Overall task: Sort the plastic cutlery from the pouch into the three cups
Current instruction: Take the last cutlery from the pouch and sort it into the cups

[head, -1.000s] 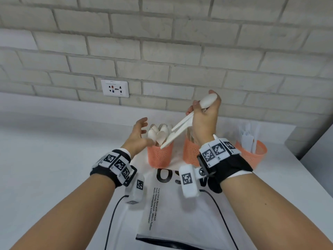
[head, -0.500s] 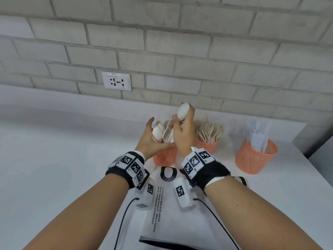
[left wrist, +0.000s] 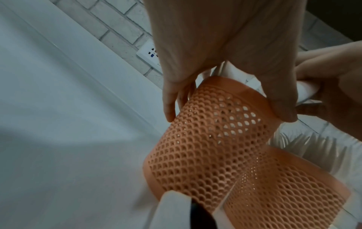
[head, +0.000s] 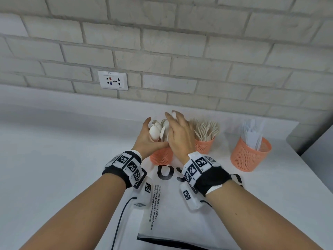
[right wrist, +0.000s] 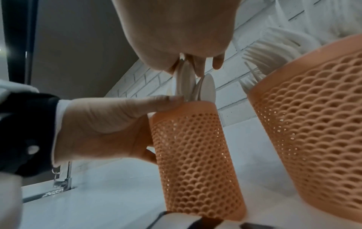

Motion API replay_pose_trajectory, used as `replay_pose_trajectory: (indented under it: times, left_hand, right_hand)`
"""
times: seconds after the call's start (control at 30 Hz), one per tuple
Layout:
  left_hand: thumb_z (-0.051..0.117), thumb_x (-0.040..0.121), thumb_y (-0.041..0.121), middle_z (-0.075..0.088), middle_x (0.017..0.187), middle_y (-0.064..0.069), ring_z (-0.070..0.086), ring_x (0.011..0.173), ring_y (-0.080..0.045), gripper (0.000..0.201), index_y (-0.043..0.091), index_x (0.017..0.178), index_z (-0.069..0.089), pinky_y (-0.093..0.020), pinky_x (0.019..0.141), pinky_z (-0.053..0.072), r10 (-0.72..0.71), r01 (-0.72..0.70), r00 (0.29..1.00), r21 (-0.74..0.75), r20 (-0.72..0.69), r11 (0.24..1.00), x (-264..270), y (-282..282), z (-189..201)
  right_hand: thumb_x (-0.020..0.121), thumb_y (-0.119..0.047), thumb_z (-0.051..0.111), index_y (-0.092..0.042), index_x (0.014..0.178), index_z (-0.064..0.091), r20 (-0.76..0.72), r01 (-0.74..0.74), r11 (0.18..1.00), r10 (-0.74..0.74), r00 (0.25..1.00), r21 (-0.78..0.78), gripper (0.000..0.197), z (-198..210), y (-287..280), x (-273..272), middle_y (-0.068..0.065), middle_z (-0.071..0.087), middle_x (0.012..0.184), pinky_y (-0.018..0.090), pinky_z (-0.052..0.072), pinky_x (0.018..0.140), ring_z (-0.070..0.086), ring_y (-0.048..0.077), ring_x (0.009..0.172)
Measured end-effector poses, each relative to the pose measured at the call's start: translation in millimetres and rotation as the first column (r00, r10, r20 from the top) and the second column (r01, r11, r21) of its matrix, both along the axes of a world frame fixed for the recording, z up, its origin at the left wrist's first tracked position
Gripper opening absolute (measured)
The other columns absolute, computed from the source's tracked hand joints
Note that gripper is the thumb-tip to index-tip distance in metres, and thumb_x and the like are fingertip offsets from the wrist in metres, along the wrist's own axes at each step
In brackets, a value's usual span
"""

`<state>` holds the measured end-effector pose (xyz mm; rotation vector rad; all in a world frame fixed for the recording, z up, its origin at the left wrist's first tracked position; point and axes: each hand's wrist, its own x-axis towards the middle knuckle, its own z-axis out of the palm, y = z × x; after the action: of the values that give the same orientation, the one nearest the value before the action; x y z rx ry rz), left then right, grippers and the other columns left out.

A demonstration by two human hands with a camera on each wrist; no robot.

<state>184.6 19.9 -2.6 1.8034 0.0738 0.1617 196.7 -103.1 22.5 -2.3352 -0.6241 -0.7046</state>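
Three orange mesh cups stand at the back of the white table. The left cup (head: 161, 156) holds white spoons (head: 155, 132), the middle cup (head: 203, 146) forks, the right cup (head: 249, 156) knives. My left hand (head: 144, 138) grips the spoon cup (right wrist: 195, 155) near its rim, thumb laid along the top. My right hand (head: 178, 134) hovers over that cup, fingers pointing down. A spoon bowl (right wrist: 186, 79) sits pinched between its thumb and fingers, with the handle down in the cup. The white pouch (head: 180, 213) lies flat under my wrists.
A brick wall with a socket (head: 112, 80) runs behind the cups. The fork cup (right wrist: 313, 124) stands close to the right of the spoon cup. The table's edge (head: 306, 159) falls away at the right. A black cable (head: 119, 217) trails beside the pouch.
My right hand has swung left from above the fork cup and come down over the spoon cup with the spoons. My left hand has closed round that cup.
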Motion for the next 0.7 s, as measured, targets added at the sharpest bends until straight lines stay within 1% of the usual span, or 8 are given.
replay_pose_trajectory:
  times: [0.07, 0.17, 0.27, 0.33, 0.4, 0.47, 0.6, 0.7]
  left_hand:
    - [0.081, 0.067, 0.012, 0.058, 0.118, -0.008, 0.06, 0.091, -0.009, 0.106, 0.021, 0.146, 0.011, -0.018, 0.081, 0.045, -0.002, 0.002, 1.0, 0.003, 0.005, 1.0, 0.4, 0.2, 0.0]
    - [0.08, 0.068, 0.01, 0.057, 0.118, -0.008, 0.059, 0.088, -0.006, 0.105, 0.021, 0.147, 0.01, -0.012, 0.075, 0.045, -0.009, 0.009, 1.0, 0.013, 0.001, 1.0, -1.4, 0.0, 1.6]
    - [0.081, 0.068, 0.012, 0.054, 0.124, -0.008, 0.058, 0.097, -0.012, 0.107, 0.021, 0.147, 0.01, -0.021, 0.085, 0.043, -0.005, 0.005, 1.0, 0.023, -0.001, 1.0, -2.9, -0.4, 3.1]
    - [0.081, 0.067, 0.014, 0.053, 0.127, -0.009, 0.058, 0.101, -0.015, 0.108, 0.02, 0.148, 0.01, -0.025, 0.09, 0.043, 0.003, -0.003, 1.0, 0.031, -0.008, 1.0, -2.0, 0.5, 2.4]
    - [0.081, 0.067, 0.016, 0.053, 0.128, -0.011, 0.057, 0.103, -0.017, 0.107, 0.02, 0.148, 0.011, -0.028, 0.092, 0.044, 0.014, -0.014, 1.0, 0.042, -0.009, 0.999, -1.2, 0.7, 2.0]
    - [0.08, 0.068, 0.016, 0.05, 0.131, -0.012, 0.057, 0.107, -0.02, 0.106, 0.019, 0.148, 0.012, -0.029, 0.093, 0.044, 0.026, -0.026, 1.0, 0.063, 0.003, 0.998, -0.7, -0.7, 2.0]
    - [0.078, 0.07, 0.015, 0.036, 0.143, -0.013, 0.053, 0.114, -0.021, 0.106, 0.014, 0.148, 0.006, -0.026, 0.09, 0.043, -0.002, 0.002, 1.0, 0.13, -0.001, 0.991, -0.1, 1.4, 4.4]
    - [0.08, 0.066, 0.027, 0.026, 0.146, -0.014, 0.045, 0.125, -0.024, 0.116, 0.015, 0.149, 0.0, -0.03, 0.1, 0.04, -0.02, 0.029, 0.999, 0.223, -0.043, 0.974, -10.4, 3.7, 14.2]
  right_hand:
    - [0.091, -0.006, 0.041, -0.011, 0.138, 0.043, -0.045, -0.012, 1.0, 0.012, 0.999, -0.003, 0.047, 1.6, -0.9, -3.8, 0.014, 0.036, 0.147, 0.045, 0.043, 0.098, 0.053, 0.035, 0.116]
    - [0.091, -0.001, 0.044, -0.011, 0.144, 0.032, -0.085, -0.027, 0.998, 0.023, 0.996, -0.051, 0.055, 1.5, -0.7, -6.3, 0.012, 0.017, 0.156, 0.044, 0.044, 0.1, 0.049, 0.036, 0.121]
    - [0.089, 0.0, 0.044, -0.007, 0.145, 0.026, -0.111, -0.002, 0.999, -0.005, 0.994, -0.054, 0.059, 2.1, 0.1, -10.0, 0.011, 0.004, 0.158, 0.041, 0.052, 0.082, 0.06, 0.034, 0.093]
    - [0.09, 0.0, 0.043, -0.004, 0.146, 0.022, -0.144, 0.001, 0.998, -0.01, 0.99, -0.058, 0.059, 7.4, 0.9, -10.8, 0.009, 0.003, 0.159, 0.038, 0.051, 0.082, 0.06, 0.032, 0.091]
    - [0.093, -0.004, 0.04, -0.003, 0.146, 0.018, -0.167, 0.028, 0.983, -0.059, 0.984, -0.182, 0.057, 9.6, 0.3, -10.3, 0.01, 0.008, 0.158, 0.039, 0.038, 0.104, 0.049, 0.032, 0.12]
    - [0.097, -0.011, 0.035, -0.004, 0.147, 0.014, -0.17, 0.036, 0.936, -0.101, 0.98, -0.351, 0.055, 8.4, -2.0, -10.9, 0.011, 0.008, 0.158, 0.043, 0.015, 0.118, 0.019, 0.026, 0.143]
    - [0.101, -0.03, 0.024, -0.01, 0.149, 0.007, -0.285, -0.013, 0.892, -0.13, 0.95, -0.452, 0.054, 10.1, -3.9, -16.4, 0.007, -0.001, 0.159, 0.049, -0.004, 0.117, -0.006, 0.023, 0.147]
    - [0.1, -0.04, 0.024, -0.021, 0.15, 0.001, -0.4, -0.092, 0.894, -0.103, 0.911, -0.438, 0.058, 24.6, -9.3, -24.0, 0.002, -0.009, 0.159, 0.049, -0.011, 0.115, -0.016, 0.025, 0.145]
